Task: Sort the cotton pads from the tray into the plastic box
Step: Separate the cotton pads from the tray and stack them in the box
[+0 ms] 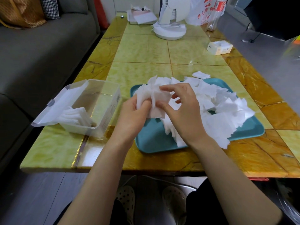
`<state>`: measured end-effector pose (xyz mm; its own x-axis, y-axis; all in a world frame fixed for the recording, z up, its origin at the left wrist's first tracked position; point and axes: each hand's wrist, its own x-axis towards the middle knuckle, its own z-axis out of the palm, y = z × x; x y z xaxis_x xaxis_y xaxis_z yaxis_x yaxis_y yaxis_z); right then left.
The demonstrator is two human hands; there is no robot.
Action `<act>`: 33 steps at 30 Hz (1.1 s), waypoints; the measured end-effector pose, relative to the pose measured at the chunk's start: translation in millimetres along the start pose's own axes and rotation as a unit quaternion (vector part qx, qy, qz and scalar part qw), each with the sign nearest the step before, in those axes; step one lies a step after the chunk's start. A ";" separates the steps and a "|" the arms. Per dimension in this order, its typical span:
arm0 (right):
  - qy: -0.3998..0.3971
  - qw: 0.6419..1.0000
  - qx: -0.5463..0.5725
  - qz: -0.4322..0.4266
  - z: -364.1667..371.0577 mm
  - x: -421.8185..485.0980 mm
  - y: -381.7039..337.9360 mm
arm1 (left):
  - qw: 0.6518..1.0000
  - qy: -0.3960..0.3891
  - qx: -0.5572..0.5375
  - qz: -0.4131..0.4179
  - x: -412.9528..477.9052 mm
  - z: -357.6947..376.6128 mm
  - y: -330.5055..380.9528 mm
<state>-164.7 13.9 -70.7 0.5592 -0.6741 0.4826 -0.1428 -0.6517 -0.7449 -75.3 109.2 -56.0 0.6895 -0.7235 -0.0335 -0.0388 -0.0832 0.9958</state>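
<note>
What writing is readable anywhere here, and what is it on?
"开心": red characters on the white plastic bag; the rest is unclear.
Barcode label on the plastic box: too small to read.
Print on the small carton: blurred.

Your left hand (129, 114) grips a bunch of cotton pads (152, 98) above the teal tray (151, 140), while your right hand (183, 114) pinches its edge. The plastic box (90, 103) sits left, holding a few pads.
</note>
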 end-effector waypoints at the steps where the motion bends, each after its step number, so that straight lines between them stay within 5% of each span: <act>1: 0.000 1.000 -0.004 -0.001 -0.7 0.5 0.3 | 1.000 0.001 0.005 -0.003 -0.1 -0.3 0.4; 12: -0.017 0.993 0.097 0.066 -3.7 -0.5 -8.6 | 0.998 -0.003 0.055 0.005 0.7 -0.3 -1.6; 33: 0.007 0.985 0.156 0.076 -7.7 1.3 -14.8 | 0.995 -0.051 -0.077 -0.027 2.2 4.1 4.1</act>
<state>-168.2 19.9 -55.5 0.5391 -0.7620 0.3588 0.0354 -0.4052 -0.9135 -76.9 104.4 -52.3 0.6101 -0.7875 -0.0873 0.1133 -0.0223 0.9933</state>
